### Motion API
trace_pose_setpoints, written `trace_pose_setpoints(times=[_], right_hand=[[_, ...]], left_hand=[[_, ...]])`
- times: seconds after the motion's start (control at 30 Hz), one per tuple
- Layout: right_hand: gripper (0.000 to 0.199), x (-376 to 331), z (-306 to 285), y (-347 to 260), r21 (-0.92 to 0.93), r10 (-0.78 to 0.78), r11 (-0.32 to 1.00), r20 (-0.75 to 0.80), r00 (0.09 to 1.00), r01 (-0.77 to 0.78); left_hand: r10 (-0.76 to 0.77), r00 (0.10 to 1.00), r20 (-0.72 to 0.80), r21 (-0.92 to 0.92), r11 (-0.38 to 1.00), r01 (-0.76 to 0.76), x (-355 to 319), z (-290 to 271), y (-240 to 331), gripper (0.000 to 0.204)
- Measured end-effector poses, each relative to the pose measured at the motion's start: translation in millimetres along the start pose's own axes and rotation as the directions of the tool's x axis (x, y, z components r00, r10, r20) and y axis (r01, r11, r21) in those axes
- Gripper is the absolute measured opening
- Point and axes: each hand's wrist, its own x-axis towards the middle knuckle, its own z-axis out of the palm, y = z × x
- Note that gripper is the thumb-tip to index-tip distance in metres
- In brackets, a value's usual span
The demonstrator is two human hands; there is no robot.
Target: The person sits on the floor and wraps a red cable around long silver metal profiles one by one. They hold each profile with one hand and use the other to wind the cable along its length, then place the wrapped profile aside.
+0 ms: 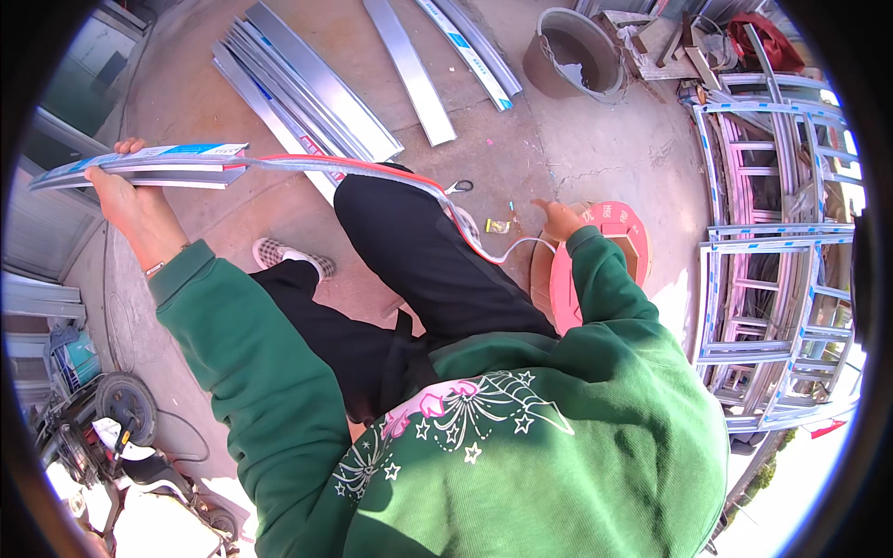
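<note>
My left hand (139,209) is closed round one or more long aluminium profiles (191,169) with blue and white film, held up at the left. From their right end a red-and-grey flexible strip (344,166) runs across my raised knee. It narrows to a pale strand that curves to a large pink-red cardboard reel (625,219) beside my right leg. My right hand (561,221) is at the reel's upper left edge, one finger stretched out, with nothing visible in it. A pair of scissors (459,187) lies on the floor beyond my knee, next to a small yellow packet (498,226).
A bundle of aluminium profiles (307,84) and separate lengths (409,70) lie on the concrete floor ahead. A grey bucket (574,56) stands at the far right. Stacked metal frames (777,242) line the right side; a wheeled vehicle (130,437) stands at lower left.
</note>
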Motion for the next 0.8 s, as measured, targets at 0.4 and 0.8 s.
trace_pose_setpoints(times=[0.4, 0.8], right_hand=[[0.054, -101, 233, 49, 0.625, 0.256, 0.634, 0.386, 0.886, -0.456], [0.038, -252, 77, 342, 0.266, 0.977, 0.211, -0.088, 0.194, -0.941]], left_hand=[[0.016, 0.999, 0.049, 0.16, 0.987, -0.024, -9, -9, 4, 0.03], [0.109, 0.994, 0.016, 0.323, 0.94, -0.108, -44, 38, -11, 0.037]])
